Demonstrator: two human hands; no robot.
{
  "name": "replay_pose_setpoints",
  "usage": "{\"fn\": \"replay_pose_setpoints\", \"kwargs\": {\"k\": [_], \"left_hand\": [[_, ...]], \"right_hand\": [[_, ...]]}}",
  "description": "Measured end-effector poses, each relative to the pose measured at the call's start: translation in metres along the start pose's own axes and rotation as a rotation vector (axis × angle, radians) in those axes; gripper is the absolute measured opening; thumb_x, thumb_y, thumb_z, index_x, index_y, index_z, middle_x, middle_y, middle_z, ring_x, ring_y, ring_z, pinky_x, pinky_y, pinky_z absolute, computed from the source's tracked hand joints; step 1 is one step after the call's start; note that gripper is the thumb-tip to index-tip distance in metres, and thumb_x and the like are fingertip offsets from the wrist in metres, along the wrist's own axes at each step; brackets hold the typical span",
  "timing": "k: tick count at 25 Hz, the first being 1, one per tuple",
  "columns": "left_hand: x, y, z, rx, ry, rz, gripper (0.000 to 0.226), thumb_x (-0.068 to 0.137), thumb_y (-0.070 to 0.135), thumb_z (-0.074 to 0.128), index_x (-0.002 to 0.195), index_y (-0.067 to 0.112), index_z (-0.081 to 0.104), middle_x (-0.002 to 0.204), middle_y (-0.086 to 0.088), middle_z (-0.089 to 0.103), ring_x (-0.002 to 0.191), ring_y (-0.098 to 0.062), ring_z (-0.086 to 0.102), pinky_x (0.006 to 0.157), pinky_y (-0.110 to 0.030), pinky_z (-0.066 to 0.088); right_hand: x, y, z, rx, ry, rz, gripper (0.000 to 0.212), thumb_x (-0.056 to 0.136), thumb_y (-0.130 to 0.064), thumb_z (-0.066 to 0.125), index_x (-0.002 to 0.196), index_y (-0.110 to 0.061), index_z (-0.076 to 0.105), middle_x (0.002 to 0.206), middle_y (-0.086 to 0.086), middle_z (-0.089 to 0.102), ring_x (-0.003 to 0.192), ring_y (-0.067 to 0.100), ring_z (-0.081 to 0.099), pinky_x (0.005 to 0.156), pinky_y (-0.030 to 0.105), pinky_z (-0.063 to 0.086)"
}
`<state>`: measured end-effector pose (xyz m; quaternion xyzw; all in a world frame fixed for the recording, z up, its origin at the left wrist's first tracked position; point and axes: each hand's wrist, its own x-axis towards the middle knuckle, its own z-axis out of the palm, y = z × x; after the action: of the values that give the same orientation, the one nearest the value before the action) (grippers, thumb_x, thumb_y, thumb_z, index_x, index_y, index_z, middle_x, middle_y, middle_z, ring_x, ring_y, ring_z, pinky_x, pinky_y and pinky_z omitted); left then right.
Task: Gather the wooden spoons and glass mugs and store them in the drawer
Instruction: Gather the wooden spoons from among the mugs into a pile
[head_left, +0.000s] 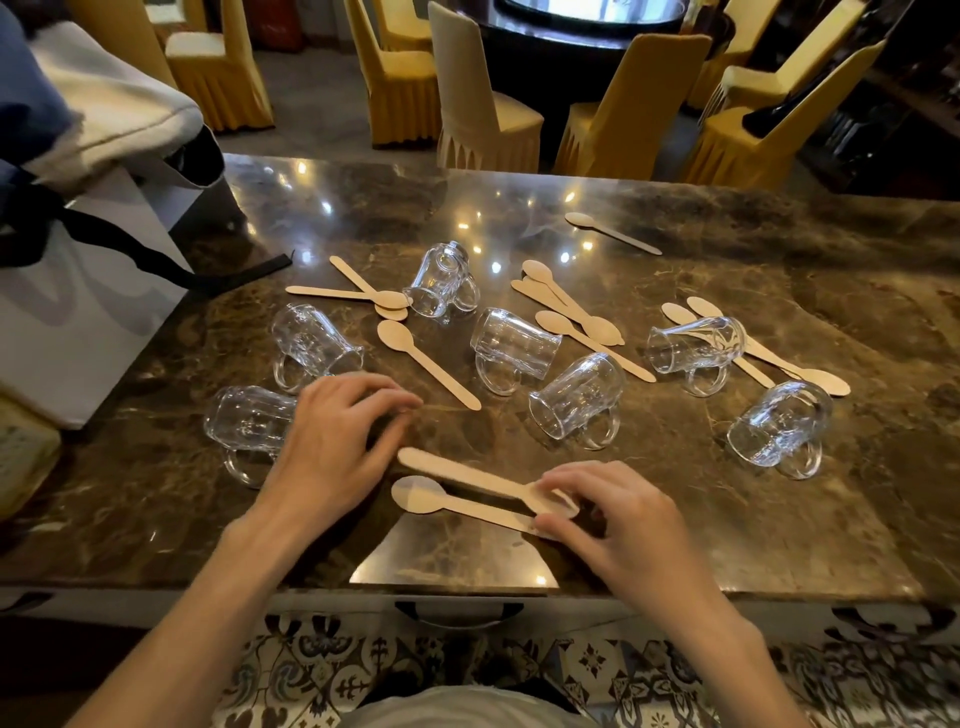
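Handling note: the wooden spoons are looking thin, flat and very light, probably stiff but snappable, and likely to skid on the polished marble table (727, 519); lifting one edge and pinching across the shaft seems the sensible hold. The glass mugs (514, 343) are all lying on their sides, scattered across the table's middle among more spoons; I am judging them heavier, slick and breakable, best taken by the handle or round the body, one at a time.

The right hand (618, 525) is hovering low near the front edge, wrist bent down, its grip clamping on the wooden spoon pair (467, 478): fingertips are pressing on the bowl of one and the shaft end of the other, thumb closing in from below. The pair is lying crossed, touching the table.

The left hand (332, 441) is arching palm-down just beside the nearest glass mug (244, 421), fingers loosely curled, grip apart and holding nothing visible, though blurred.

The drawer handle (457, 616) is showing under the front edge; nothing is stored yet
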<state>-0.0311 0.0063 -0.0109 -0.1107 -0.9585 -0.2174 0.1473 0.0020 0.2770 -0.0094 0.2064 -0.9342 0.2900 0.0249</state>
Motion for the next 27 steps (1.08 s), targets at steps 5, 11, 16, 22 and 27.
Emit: {"fn": "replay_pose_setpoints", "kwargs": {"k": [5,11,16,22,27], "left_hand": [[0.044,-0.012,0.001,0.160,-0.057,0.026,0.026,0.087,0.023,0.062,0.113,0.023,0.066,0.115,-0.002,0.063,0.115,-0.025,0.051,0.104,-0.040,0.027],[0.079,-0.024,0.016,0.300,-0.185,0.090,0.032,0.091,0.029,0.057,0.122,0.034,0.059,0.126,0.004,0.058,0.124,-0.019,0.044,0.107,-0.036,0.020],[0.093,-0.028,0.019,0.309,-0.222,0.078,0.026,0.090,0.032,0.059,0.115,0.034,0.063,0.125,0.005,0.060,0.123,-0.019,0.046,0.106,-0.037,0.022],[0.095,-0.034,0.020,0.316,-0.263,0.083,0.019,0.089,0.035,0.058,0.107,0.032,0.064,0.118,0.006,0.062,0.120,-0.017,0.047,0.103,-0.031,0.018],[0.099,-0.033,0.014,0.294,-0.364,0.153,0.017,0.088,0.039,0.058,0.102,0.030,0.060,0.108,0.010,0.062,0.117,-0.013,0.049,0.108,-0.030,0.015]], "right_hand": [[-0.003,0.002,0.009,0.032,-0.034,0.007,0.026,0.079,-0.045,0.066,0.104,-0.036,0.066,0.102,-0.030,0.057,0.096,-0.004,0.053,0.077,0.015,0.047],[-0.007,0.002,0.010,0.015,-0.049,0.022,0.027,0.079,-0.043,0.069,0.105,-0.035,0.066,0.106,-0.023,0.064,0.098,-0.004,0.053,0.078,0.019,0.050],[-0.009,0.002,0.009,0.002,-0.060,0.040,0.028,0.079,-0.044,0.069,0.105,-0.034,0.066,0.107,-0.023,0.063,0.099,-0.004,0.052,0.081,0.019,0.049],[-0.008,0.003,0.009,-0.009,-0.083,0.031,0.031,0.079,-0.046,0.068,0.108,-0.035,0.064,0.111,-0.024,0.061,0.102,-0.004,0.050,0.083,0.021,0.049],[-0.003,0.005,-0.002,0.012,-0.078,0.021,0.039,0.077,-0.062,0.054,0.106,-0.037,0.064,0.109,-0.025,0.060,0.100,-0.004,0.053,0.084,0.021,0.049]]}}
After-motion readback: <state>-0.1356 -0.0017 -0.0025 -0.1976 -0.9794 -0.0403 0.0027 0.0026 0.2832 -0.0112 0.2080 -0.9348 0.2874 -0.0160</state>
